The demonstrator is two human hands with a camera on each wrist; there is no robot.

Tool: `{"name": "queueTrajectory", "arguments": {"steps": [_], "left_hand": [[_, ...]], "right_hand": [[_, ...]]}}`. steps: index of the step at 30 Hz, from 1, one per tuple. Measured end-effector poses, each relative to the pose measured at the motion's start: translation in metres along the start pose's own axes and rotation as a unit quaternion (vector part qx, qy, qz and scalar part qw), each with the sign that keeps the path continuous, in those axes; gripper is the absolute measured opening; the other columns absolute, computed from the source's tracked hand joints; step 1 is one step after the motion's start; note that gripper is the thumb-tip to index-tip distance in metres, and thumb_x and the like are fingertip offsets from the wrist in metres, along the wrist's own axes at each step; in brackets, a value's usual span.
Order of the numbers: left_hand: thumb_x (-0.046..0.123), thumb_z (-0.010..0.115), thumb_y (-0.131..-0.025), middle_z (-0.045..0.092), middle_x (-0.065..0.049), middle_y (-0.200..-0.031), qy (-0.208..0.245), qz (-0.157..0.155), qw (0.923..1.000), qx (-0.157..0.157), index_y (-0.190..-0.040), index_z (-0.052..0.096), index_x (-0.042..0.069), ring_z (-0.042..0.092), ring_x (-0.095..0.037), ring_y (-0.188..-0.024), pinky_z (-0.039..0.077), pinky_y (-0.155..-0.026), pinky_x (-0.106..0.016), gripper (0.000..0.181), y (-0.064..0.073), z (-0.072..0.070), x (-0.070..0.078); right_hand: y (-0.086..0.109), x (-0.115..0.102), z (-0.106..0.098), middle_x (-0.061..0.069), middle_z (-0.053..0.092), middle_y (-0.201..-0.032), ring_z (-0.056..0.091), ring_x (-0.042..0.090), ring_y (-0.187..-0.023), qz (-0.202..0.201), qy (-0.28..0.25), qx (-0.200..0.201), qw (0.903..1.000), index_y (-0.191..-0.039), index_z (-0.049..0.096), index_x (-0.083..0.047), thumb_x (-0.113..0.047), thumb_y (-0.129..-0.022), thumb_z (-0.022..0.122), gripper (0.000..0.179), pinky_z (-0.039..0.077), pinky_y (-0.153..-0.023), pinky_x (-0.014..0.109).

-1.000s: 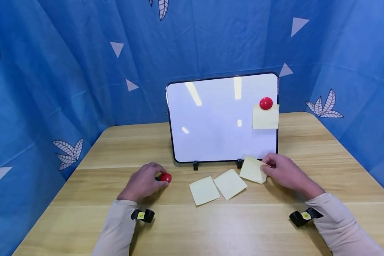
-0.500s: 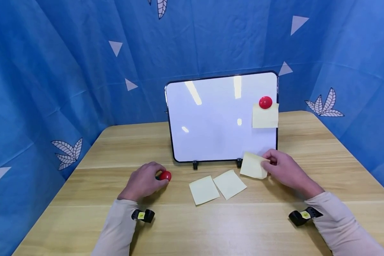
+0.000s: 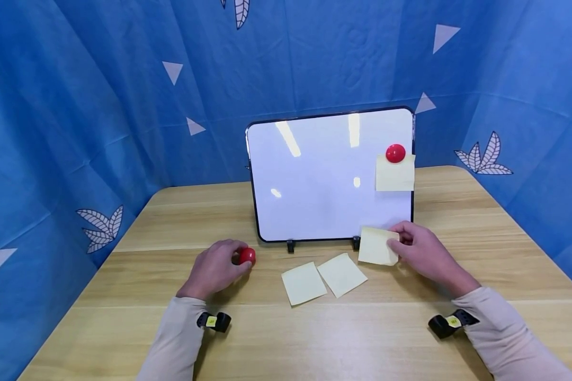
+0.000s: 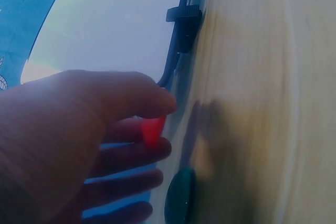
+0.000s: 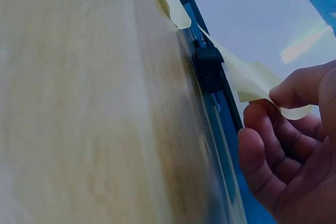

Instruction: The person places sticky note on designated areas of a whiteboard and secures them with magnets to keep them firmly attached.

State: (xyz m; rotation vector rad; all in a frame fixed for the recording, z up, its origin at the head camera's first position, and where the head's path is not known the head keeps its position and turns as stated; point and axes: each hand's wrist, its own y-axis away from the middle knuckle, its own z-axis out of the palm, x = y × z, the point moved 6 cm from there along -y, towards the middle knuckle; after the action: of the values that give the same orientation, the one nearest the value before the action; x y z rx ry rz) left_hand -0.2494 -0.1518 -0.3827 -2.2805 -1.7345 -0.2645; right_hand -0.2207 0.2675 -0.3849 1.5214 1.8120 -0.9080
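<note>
My left hand [image 3: 216,269] pinches a round red magnet [image 3: 248,256] between thumb and fingers, just above the table. In the left wrist view, a dark green dome-shaped piece [image 4: 179,198] lies on the table below the fingers. My right hand [image 3: 421,254] pinches a pale yellow sticky note [image 3: 376,246] by its right edge, in front of the whiteboard's [image 3: 324,180] lower right. The note bends at the fingertips in the right wrist view. Another red magnet [image 3: 395,153] sits over the top of a note [image 3: 394,177] at the board's upper right.
Two more sticky notes, the left one [image 3: 304,284] and the right one [image 3: 342,274], lie side by side before the board. Black feet [image 3: 291,246] support the board on the wooden table [image 3: 314,338]. A blue patterned curtain [image 3: 314,53] hangs behind and at both sides.
My right hand has raised its note slightly and turned it straighter against the board's lower edge. My left hand has lifted the red magnet a little, away from the green piece.
</note>
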Motion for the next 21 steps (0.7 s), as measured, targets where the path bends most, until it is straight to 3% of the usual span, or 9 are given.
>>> {"name": "queueTrajectory", "arguments": {"steps": [21], "left_hand": [[0.022,0.083,-0.083,0.068,-0.001,-0.113,0.043,0.019,0.9983,0.034,-0.123,0.066,0.018,0.066,-0.019,-0.094,0.056,-0.082,-0.041,0.043,-0.0007,-0.0029,0.0083]], "right_hand": [[-0.0007,0.0007,0.0017,0.011,0.061,-0.091,0.056,0.024,-0.080,-0.005,0.001,0.006,1.0000,-0.116,0.063,0.000,-0.013,-0.099,0.063,0.022,0.051,-0.063,0.028]]}}
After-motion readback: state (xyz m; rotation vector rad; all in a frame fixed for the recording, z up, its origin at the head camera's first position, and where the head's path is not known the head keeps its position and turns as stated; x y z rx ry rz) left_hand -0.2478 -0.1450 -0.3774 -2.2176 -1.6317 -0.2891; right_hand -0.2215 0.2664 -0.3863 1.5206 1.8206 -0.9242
